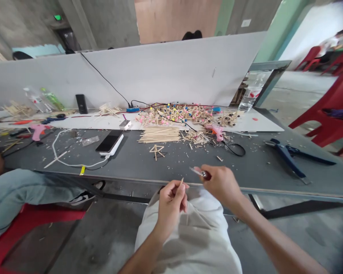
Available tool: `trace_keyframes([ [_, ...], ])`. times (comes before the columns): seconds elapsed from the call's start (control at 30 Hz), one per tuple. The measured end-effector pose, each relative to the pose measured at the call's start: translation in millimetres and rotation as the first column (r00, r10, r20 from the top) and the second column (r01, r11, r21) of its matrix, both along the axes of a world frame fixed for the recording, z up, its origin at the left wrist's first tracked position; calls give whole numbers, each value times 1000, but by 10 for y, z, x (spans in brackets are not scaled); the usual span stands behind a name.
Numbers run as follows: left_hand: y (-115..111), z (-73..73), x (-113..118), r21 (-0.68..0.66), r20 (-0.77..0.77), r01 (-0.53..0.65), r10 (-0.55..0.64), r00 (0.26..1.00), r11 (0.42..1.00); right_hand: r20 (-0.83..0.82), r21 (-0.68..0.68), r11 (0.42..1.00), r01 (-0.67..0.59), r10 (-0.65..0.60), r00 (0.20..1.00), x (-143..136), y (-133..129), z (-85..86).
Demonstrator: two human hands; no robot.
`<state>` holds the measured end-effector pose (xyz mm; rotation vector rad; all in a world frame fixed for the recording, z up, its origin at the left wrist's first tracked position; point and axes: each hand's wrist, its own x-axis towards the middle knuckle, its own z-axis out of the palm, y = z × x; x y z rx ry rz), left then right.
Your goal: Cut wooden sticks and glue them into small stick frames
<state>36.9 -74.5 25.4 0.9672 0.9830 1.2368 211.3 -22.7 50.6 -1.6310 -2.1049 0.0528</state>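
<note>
Just in front of the table edge, my left hand point(173, 196) pinches a small wooden stick point(182, 180), whose tip points up from between thumb and fingers. To its right, my right hand point(221, 182) is closed around a small knife point(198, 172), its blade pointing left above the table edge. A small gap separates the blade from the stick. Beyond the hands on the dark table point(137, 163) lies a little frame of joined sticks point(156, 151). Behind that sits a neat stack of bare sticks point(159, 134).
A pink glue gun point(216, 132) lies by a heap of coloured-tip matchsticks point(177, 114). Blue-handled pliers point(288, 161) rest at right. A phone on a white power bank point(111, 143) has a white cable point(55, 146). Another person's leg point(31, 190) is at left.
</note>
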Motion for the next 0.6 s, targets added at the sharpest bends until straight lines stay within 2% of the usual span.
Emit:
trace_keyframes([
  [0.1,-36,17,0,-3,-18,18,-18,1000,1000,-50,-96,990,-100,95,994,-239,-94,-106],
  [0.2,-62,32,-24,-7,-16,15,-15,1000,1000,-51,-136,982,-131,125,991,-322,-96,-133],
  [0.43,-73,2,-25,-7,86,80,-79,993,997,10,-88,989,-116,117,993,-358,-95,-119],
  [0.5,-126,-20,-60,-5,144,126,-124,982,992,51,-53,999,3,0,999,-206,40,-80],
  [0.53,-159,-32,-85,0,173,148,-146,974,989,66,-32,992,120,-118,991,-89,136,-45],
  [0.6,-215,-57,-137,7,205,177,-175,963,984,80,-47,924,379,-375,924,176,329,42],
])
